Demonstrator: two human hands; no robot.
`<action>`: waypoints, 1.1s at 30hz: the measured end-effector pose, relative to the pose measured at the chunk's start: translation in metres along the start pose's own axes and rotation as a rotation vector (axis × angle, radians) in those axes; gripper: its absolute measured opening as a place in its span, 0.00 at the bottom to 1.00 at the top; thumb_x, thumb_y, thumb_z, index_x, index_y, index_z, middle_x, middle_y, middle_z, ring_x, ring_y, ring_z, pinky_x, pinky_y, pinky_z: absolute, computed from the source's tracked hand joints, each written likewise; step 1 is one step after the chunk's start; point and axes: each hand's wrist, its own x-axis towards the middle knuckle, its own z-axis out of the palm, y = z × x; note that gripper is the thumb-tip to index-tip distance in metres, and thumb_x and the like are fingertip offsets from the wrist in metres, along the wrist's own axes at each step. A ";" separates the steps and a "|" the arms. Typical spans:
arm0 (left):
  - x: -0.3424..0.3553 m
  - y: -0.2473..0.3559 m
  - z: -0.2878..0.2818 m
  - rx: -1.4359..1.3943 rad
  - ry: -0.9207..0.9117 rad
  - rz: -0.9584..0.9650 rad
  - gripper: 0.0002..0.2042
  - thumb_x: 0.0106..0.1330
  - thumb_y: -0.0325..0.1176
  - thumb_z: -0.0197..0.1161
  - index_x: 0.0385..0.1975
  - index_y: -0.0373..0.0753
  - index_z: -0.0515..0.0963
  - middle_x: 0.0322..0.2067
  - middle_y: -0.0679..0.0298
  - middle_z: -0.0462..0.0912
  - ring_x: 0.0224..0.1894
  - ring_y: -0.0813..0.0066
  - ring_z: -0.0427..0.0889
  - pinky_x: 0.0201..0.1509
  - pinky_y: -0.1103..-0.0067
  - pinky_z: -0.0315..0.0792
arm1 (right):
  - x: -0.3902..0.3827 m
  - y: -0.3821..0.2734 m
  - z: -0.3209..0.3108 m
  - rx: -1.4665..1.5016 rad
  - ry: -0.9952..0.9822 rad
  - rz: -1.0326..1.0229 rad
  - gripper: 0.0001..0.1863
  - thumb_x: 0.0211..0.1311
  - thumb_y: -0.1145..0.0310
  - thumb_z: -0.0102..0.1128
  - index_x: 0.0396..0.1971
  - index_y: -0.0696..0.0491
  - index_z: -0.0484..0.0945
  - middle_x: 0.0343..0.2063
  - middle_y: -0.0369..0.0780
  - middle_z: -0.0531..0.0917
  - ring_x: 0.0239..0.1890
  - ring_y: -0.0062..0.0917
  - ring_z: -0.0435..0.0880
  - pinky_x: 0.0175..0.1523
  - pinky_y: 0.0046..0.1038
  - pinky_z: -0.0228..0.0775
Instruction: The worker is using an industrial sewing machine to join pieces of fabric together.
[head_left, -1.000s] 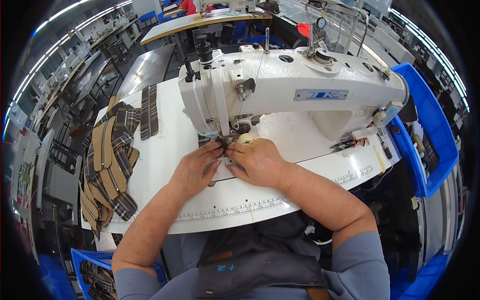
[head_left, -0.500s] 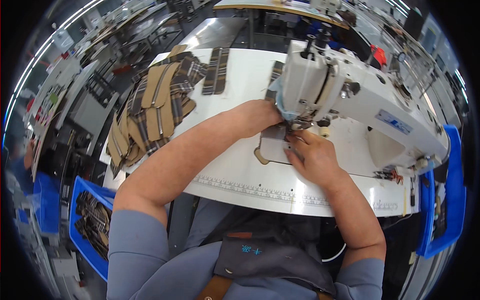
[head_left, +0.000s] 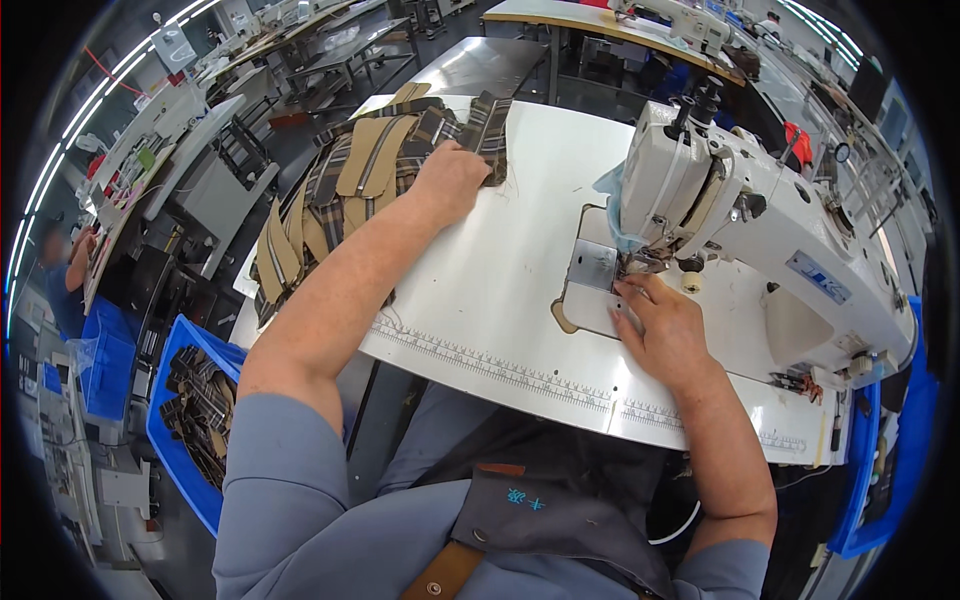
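- A sewing workshop, seemingly a garment factory floor, seen from above a worker's seat.
- In front stands a white industrial sewing machine [head_left: 700,190], its metal plate set into a white bench [head_left: 470,270] with a ruler scale [head_left: 520,382] along the near edge.
- Plaid and tan cloth pieces [head_left: 375,160], some with zips, lie heaped on the bench's left side.
- A blue plastic bin [head_left: 168,450] at lower left holds more plaid cloth.
- Farther off, another sewing machine [head_left: 690,27] stands on a wood-edged bench.
- Long strip lights [head_left: 108,86] run overhead; at far left, another person [head_left: 62,285] is near more benches.
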 end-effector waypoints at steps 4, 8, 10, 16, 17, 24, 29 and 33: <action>-0.027 0.000 -0.053 -0.253 0.313 -0.141 0.16 0.56 0.36 0.71 0.44 0.36 0.86 0.45 0.58 0.87 0.53 0.59 0.84 0.66 0.72 0.71 | -0.003 0.002 -0.002 -0.003 -0.001 0.016 0.16 0.60 0.65 0.70 0.46 0.56 0.86 0.46 0.41 0.85 0.38 0.36 0.88 0.41 0.35 0.81; -0.066 -0.040 -0.069 -0.041 0.226 -0.500 0.24 0.55 0.46 0.76 0.46 0.34 0.86 0.45 0.50 0.87 0.52 0.54 0.85 0.60 0.65 0.76 | -0.001 0.000 -0.001 -0.001 0.001 0.012 0.16 0.60 0.65 0.70 0.46 0.56 0.86 0.46 0.41 0.85 0.39 0.36 0.88 0.41 0.35 0.81; -0.078 -0.049 -0.068 -0.073 0.071 -0.543 0.28 0.56 0.54 0.75 0.39 0.29 0.86 0.43 0.45 0.87 0.49 0.49 0.86 0.57 0.64 0.78 | -0.001 -0.001 -0.001 0.015 0.005 0.012 0.16 0.60 0.65 0.70 0.45 0.56 0.86 0.45 0.41 0.85 0.39 0.36 0.88 0.42 0.35 0.81; -0.091 -0.042 -0.074 -0.135 0.102 -0.497 0.22 0.57 0.41 0.72 0.45 0.29 0.84 0.43 0.44 0.87 0.49 0.47 0.86 0.58 0.64 0.78 | -0.003 0.001 0.000 0.012 0.018 0.017 0.15 0.61 0.65 0.69 0.46 0.56 0.86 0.46 0.41 0.85 0.40 0.36 0.88 0.43 0.35 0.81; -0.093 -0.044 -0.073 -0.135 0.103 -0.496 0.22 0.57 0.41 0.72 0.45 0.29 0.84 0.43 0.44 0.87 0.49 0.47 0.86 0.58 0.64 0.78 | -0.002 0.001 -0.001 0.012 0.019 0.017 0.15 0.61 0.65 0.69 0.46 0.56 0.86 0.46 0.41 0.85 0.40 0.36 0.88 0.43 0.35 0.81; -0.095 -0.050 -0.065 -0.018 0.090 -0.440 0.14 0.57 0.32 0.67 0.41 0.35 0.84 0.40 0.49 0.87 0.49 0.48 0.85 0.59 0.61 0.77 | -0.003 0.000 -0.001 0.003 -0.024 0.032 0.15 0.63 0.64 0.68 0.47 0.56 0.86 0.47 0.41 0.85 0.43 0.36 0.87 0.45 0.36 0.82; -0.101 -0.044 -0.100 0.127 0.692 -0.304 0.07 0.63 0.31 0.67 0.39 0.39 0.84 0.37 0.58 0.88 0.45 0.55 0.85 0.60 0.62 0.73 | -0.003 -0.001 0.001 0.004 -0.028 0.034 0.15 0.64 0.63 0.67 0.47 0.56 0.86 0.48 0.42 0.84 0.44 0.36 0.87 0.47 0.35 0.82; -0.104 0.000 -0.179 -0.240 1.134 -0.204 0.09 0.67 0.32 0.73 0.45 0.40 0.86 0.38 0.64 0.90 0.37 0.73 0.88 0.44 0.77 0.80 | -0.007 0.003 0.003 -0.004 -0.014 0.023 0.15 0.64 0.63 0.67 0.46 0.55 0.86 0.48 0.41 0.85 0.45 0.36 0.87 0.46 0.36 0.82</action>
